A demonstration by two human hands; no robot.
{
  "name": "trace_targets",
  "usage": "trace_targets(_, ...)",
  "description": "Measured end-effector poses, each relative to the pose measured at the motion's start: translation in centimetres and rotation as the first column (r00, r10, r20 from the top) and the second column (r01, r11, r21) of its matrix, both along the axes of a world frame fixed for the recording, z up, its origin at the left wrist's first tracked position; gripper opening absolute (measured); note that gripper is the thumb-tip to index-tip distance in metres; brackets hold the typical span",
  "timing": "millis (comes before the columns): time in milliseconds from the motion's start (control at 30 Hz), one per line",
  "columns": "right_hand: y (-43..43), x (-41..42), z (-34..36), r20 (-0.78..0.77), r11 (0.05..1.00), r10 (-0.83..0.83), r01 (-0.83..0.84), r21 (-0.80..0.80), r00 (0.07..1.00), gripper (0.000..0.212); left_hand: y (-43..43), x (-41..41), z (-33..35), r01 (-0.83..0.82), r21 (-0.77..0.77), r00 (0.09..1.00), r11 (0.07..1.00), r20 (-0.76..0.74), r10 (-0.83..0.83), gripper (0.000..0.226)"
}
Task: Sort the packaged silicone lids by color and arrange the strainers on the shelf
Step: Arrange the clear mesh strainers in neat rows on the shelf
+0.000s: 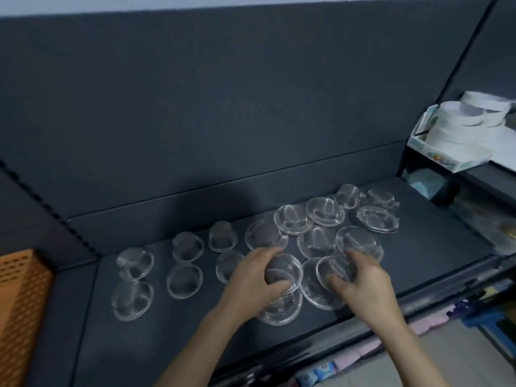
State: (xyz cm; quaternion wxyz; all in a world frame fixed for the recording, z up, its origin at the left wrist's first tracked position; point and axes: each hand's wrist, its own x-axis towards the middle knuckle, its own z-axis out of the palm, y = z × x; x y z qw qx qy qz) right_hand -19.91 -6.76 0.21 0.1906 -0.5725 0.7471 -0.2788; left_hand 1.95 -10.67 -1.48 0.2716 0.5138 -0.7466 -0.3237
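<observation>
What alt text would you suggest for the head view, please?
A person's left hand holds a clear round strainer and the right hand another strainer, above a dark shelf spread with many more; an orange perforated crate stands at left.

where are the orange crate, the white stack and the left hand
orange crate (pixel 19 303): head view, perforated side
white stack (pixel 458 135): head view, lowest piece's side
left hand (pixel 248 277): head view, back of hand
</observation>
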Motion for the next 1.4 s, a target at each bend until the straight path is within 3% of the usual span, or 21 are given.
trace_targets(233, 0.3, 8.8, -0.3, 0.033, 0.977, 0.214, -0.214, -0.012, 0.976, 0.068, 4.4, 9.5, -1.4, -0.286, -0.006, 0.957, 0.958, 0.051, 0.286, 0.063)
trace_targets(367, 0.7, 13.7, -1.0, 0.027, 0.929, 0.37, -0.369, -0.031, 0.929, 0.056, 6.7, 13.2, -1.8, -0.384, 0.015, 0.922, 0.923, 0.05, 0.383, 0.061)
trace_targets(500, 1.2, 17.8, -2.2, -0.013, 0.877, 0.479, -0.477, 0.054, 0.878, 0.047, 8.5, 16.2, -2.4, -0.448, 0.011, 0.889, 0.894, 0.115, 0.444, 0.06)
trace_targets(633, 1.3, 20.3, -3.1, -0.078, 0.833, 0.55, -0.538, 0.133, 0.832, 0.051, 10.1, 18.6, -3.3, -0.516, 0.027, 0.85, 0.856, 0.14, 0.508, 0.064)
trace_targets(867, 1.1, 22.9, -3.6, -0.098, 0.815, 0.57, -0.547, 0.19, 0.816, 0.04, 10.6, 20.8, -3.9, -0.576, 0.037, 0.809, 0.817, 0.167, 0.563, 0.062)
trace_targets(1100, 1.4, 23.0, -4.5, -0.088, 0.829, 0.557, -0.544, 0.132, 0.826, 0.064, 10.8, 21.3, -4.1, -0.566, 0.039, 0.817, 0.823, 0.162, 0.554, 0.061)
trace_targets(1267, 2.2, 22.4, -4.4, -0.015, 0.844, 0.536, -0.535, 0.047, 0.844, 0.078, 11.6, 20.9, -3.2, -0.605, -0.084, 0.784, 0.792, 0.112, 0.611, 0.059)
trace_targets(1400, 2.2, 20.6, -3.8, -0.025, 0.892, 0.447, -0.448, -0.055, 0.894, 0.067, 11.7, 19.9, -2.5, -0.584, -0.158, 0.8, 0.796, 0.052, 0.597, 0.044)
